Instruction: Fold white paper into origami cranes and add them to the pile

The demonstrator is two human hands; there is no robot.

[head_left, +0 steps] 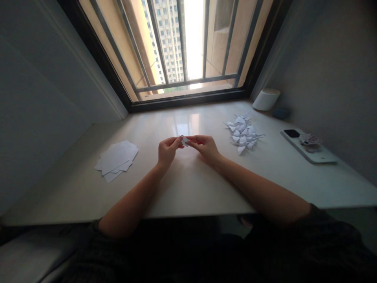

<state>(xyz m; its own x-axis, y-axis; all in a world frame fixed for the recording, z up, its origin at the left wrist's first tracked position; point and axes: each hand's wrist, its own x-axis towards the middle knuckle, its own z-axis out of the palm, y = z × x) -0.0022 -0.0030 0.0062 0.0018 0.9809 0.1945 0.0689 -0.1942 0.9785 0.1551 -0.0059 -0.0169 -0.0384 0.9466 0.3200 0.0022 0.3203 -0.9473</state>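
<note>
Between my two hands, over the middle of the pale table, is a small piece of folded white paper (185, 141). My left hand (169, 148) pinches its left side with thumb and fingers. From the other side my right hand (205, 146) grips it, fingers closed. Much of the paper is hidden by the fingertips, so its exact folded shape cannot be made out. Off to the left lies a loose stack of white paper sheets (116, 157). On the right is a heap of small folded white paper figures (243, 133) with thin pointed ends.
A phone (316, 155) with a round ornament on its back lies at the right. Behind it, by the wall, are a white cup-like object (266, 99) and a small dark item (280, 113). The barred window (188, 105) closes off the table's far side.
</note>
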